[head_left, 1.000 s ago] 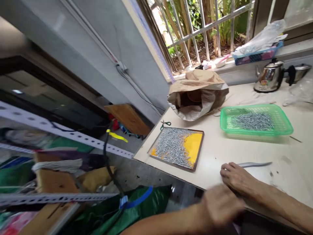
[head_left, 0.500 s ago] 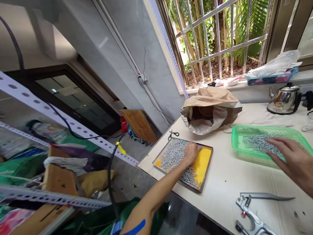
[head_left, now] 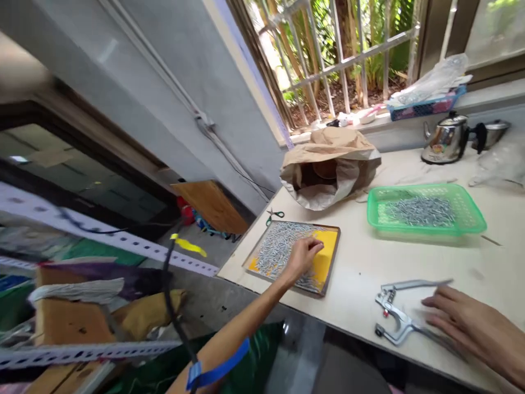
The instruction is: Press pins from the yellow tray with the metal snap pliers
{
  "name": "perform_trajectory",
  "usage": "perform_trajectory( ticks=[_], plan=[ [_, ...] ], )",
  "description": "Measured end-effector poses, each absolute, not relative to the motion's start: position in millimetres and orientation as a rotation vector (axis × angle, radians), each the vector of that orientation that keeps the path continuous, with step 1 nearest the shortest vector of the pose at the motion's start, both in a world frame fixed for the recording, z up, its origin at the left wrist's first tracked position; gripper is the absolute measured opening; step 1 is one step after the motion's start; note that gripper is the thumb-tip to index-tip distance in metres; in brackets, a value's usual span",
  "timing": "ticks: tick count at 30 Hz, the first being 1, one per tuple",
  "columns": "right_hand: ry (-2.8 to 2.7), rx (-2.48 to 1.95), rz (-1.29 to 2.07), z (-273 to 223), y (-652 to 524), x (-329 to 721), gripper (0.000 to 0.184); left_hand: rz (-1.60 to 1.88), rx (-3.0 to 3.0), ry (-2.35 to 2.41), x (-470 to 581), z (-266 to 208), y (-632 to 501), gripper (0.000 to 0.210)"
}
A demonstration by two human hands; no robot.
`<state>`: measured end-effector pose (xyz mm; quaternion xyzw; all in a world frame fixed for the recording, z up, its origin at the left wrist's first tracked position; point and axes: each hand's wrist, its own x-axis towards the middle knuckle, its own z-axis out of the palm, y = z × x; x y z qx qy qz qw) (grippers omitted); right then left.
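My left hand [head_left: 302, 256] is over a shallow tray [head_left: 333, 253] with a yellow bottom, fingers pinched together; whatever they may hold is too small to make out. Many small silver metal pins or screws [head_left: 273, 249] cover the tray's left and near parts. My right hand [head_left: 471, 323] hovers at the handles of silver spring-loaded pliers [head_left: 397, 323] with a C-shaped jaw, its fingers stretched and slightly apart. Beyond the pliers stands a green plastic basket [head_left: 471, 216] with a heap of similar silver pieces [head_left: 426, 210].
Green-handled scissors [head_left: 274, 215] lie behind the tray. An open brown paper bag [head_left: 348, 148] stands at the back, a steel kettle [head_left: 445, 139] farther right. A blue band [head_left: 221, 369] with a black cable circles my left forearm. Metal shelving [head_left: 123, 224] stands left of the table.
My right hand has moved from over the green basket down to the pliers. The left hand has risen from the pieces in the tray, fingers pinched. The camera view has shifted.
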<state>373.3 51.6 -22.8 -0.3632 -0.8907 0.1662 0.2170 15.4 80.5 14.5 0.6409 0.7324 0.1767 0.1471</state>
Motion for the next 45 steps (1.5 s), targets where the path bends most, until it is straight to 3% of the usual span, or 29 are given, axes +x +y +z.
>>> perform_trajectory(
  ticks=[8,17,23,33,45],
  plan=[
    [-2.58,-1.247,0.702,-19,3,369,0.02,0.254,2.223,1.411,104,-10,11,0.011],
    [-2.554,-1.083,0.428,-23,-7,364,0.024,0.3,1.568,1.603,111,-19,7,0.01],
    [-2.516,-0.959,0.153,-25,-13,363,0.03,0.303,1.625,1.542,119,-6,1,0.012],
    [-2.49,-1.026,0.178,-39,-17,364,0.033,0.036,1.501,1.586,132,7,11,0.01],
    [-2.541,-0.943,0.115,-39,-14,364,0.031,-0.105,1.105,1.415,128,-5,26,0.029]
  ],
)
